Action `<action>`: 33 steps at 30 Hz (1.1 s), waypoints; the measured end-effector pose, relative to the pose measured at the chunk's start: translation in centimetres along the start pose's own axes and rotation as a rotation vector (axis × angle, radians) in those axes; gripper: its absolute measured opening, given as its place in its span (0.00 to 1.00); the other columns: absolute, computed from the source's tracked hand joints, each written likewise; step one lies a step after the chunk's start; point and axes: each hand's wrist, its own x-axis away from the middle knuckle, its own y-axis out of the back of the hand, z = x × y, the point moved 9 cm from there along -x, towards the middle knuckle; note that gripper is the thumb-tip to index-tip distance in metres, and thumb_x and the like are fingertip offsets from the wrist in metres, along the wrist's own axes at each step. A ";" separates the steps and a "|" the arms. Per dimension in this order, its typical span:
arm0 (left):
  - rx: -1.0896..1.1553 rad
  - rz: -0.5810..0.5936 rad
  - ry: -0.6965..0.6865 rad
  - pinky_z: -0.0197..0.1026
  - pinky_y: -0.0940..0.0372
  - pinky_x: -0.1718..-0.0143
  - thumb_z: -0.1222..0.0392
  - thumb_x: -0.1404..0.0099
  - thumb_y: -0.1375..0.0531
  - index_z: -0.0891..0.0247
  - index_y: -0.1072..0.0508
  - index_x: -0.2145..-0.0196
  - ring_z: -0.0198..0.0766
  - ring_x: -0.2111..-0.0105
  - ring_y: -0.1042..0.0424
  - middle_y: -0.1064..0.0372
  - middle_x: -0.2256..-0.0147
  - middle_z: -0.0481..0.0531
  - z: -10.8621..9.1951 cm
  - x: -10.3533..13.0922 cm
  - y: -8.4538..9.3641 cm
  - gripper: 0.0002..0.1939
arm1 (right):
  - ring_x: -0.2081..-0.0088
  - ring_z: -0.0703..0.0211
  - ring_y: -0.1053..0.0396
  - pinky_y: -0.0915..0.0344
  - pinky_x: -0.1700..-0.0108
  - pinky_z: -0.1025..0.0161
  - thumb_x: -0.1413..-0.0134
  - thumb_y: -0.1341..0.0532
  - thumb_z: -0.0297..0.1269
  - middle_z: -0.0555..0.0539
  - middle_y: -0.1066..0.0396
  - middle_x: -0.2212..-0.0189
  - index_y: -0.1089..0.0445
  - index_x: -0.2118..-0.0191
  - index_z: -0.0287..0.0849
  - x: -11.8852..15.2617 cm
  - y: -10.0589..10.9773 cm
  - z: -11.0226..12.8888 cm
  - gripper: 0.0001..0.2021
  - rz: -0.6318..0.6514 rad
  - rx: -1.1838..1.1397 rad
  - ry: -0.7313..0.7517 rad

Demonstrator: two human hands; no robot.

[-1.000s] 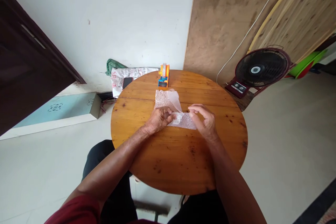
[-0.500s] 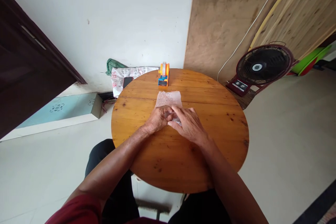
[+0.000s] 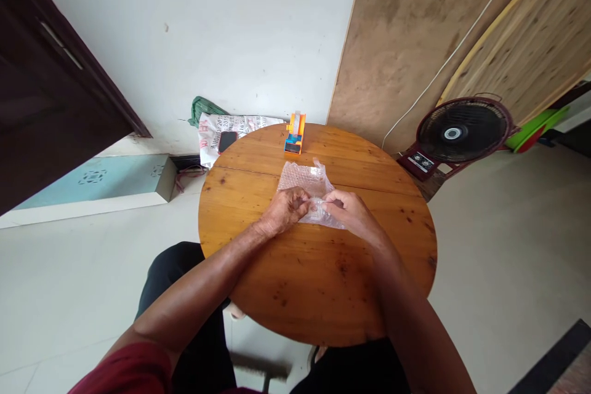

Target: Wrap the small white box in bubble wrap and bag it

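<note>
The left hand (image 3: pixel 285 208) has stayed where it was, thumb and fingertips pinching the near part of the bubble wrap (image 3: pixel 302 176). It's the right hand (image 3: pixel 353 212) that has changed: half a second ago it lay across the left, and now it has drawn off to the right, its thumb and fingers closed on the same near part. So both hands grip the wrap at once, a small crinkled clear patch showing between them; whether that is only wrap or something inside it, I can't tell from here. My guess is that the near part is being held and straightened.

The hands are close but apart, backs turned up, wrists low over the wood. Both forearms come in from the person's side and slant toward each other, the left ending in a red sleeve (image 3: pixel 124 366).

The wrap lies at the middle of the round table (image 3: pixel 318 277), its far part flat, with a clear strip now poking up at the far edge. Beyond it, near the table's back rim, stands the orange and blue tape dispenser (image 3: pixel 294 143). Past the rim lies a printed sack (image 3: pixel 210 135) with a phone (image 3: pixel 228 141) on it; off to the right is a fan (image 3: pixel 462 129).
</note>
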 end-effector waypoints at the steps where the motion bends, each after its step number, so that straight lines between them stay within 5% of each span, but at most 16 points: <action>1: 0.009 0.001 0.008 0.39 0.34 0.62 0.59 0.38 0.41 0.65 0.28 0.72 0.38 0.66 0.27 0.24 0.65 0.55 0.0 0.0 0.0 0.08 | 0.68 0.59 0.31 0.39 0.66 0.64 0.49 0.40 0.43 0.49 0.25 0.68 0.29 0.74 0.43 -0.1 0.0 -0.1 0.10 -0.020 -0.034 0.009; 3: 0.030 0.012 0.018 0.38 0.35 0.63 0.59 0.39 0.41 0.65 0.28 0.72 0.38 0.67 0.28 0.24 0.65 0.55 -0.1 0.0 0.0 0.08 | 0.67 0.58 0.30 0.38 0.65 0.63 0.50 0.40 0.42 0.47 0.24 0.63 0.30 0.74 0.42 0.0 -0.2 -0.4 0.10 -0.046 -0.084 0.002; 10: 0.109 0.010 0.055 0.34 0.40 0.72 0.59 0.40 0.41 0.65 0.31 0.75 0.32 0.74 0.34 0.26 0.72 0.52 0.2 0.2 -0.6 0.09 | 0.76 0.64 0.40 0.45 0.73 0.66 0.49 0.39 0.42 0.54 0.35 0.81 0.31 0.76 0.42 0.8 -0.1 -1.3 0.10 -0.111 -0.052 -0.046; 25: 0.227 0.051 0.231 0.31 0.45 0.75 0.54 0.44 0.37 0.65 0.32 0.70 0.27 0.77 0.43 0.37 0.75 0.44 1.7 0.1 -1.1 0.11 | 0.74 0.62 0.38 0.44 0.70 0.64 0.49 0.41 0.39 0.53 0.34 0.78 0.32 0.73 0.43 0.5 -0.3 -2.4 0.07 -0.080 -0.016 -0.040; 29: 0.286 0.067 0.257 0.31 0.45 0.74 0.53 0.45 0.37 0.63 0.33 0.64 0.28 0.75 0.40 0.35 0.71 0.46 2.1 0.1 -1.4 0.15 | 0.69 0.58 0.32 0.39 0.65 0.61 0.50 0.39 0.39 0.51 0.27 0.71 0.31 0.62 0.45 0.4 -0.2 -3.2 0.09 -0.112 -0.049 -0.057; 33: 0.311 0.103 0.264 0.31 0.45 0.74 0.52 0.44 0.37 0.62 0.34 0.60 0.28 0.75 0.40 0.33 0.69 0.47 2.3 0.1 -1.7 0.17 | 0.58 0.52 0.31 0.39 0.55 0.56 0.49 0.38 0.35 0.46 0.26 0.59 0.29 0.59 0.47 1.0 0.9 -0.6 0.10 -0.219 0.178 0.128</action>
